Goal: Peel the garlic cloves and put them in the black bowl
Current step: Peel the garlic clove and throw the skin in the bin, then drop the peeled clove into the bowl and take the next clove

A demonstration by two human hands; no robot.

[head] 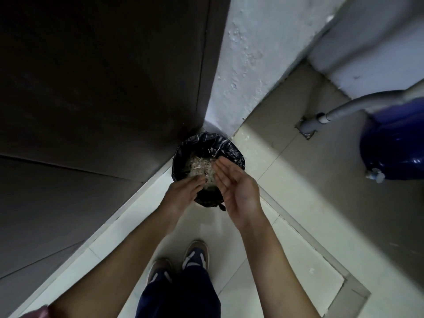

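Two bare forearms reach out from the bottom of the head view, above dark trousers (179, 294) and a pair of dark shoes with pale stripes (197, 254) planted on pale floor tiles (282, 237). At the lower left corner a scrap of reddish sleeve (34, 313) shows.

Both hands are held over a small bin lined with a black plastic bag (206, 141). The left hand (183, 191) is palm down, fingers straight and together, its tips over the near edge of the bin's mouth. The right hand (236, 189) is turned palm up and tilted toward the left one, fingers flat and extended. The two hands are close but apart and neither grips anything.

Inside the bag lies a heap of pale papery skins (197, 166), the garlic peelings, filling the bin's middle; some show in the gap between the fingertips, and whether those are loose in the air or lying on the heap cannot be told.

The bin stands in a corner, just beside a dark brown panel (91, 76) on the left and a rough white wall (252, 65) behind it. Farther right, a grey pipe (358, 104) bends down to the floor, near a glossy blue container (394, 145) at the frame's edge.
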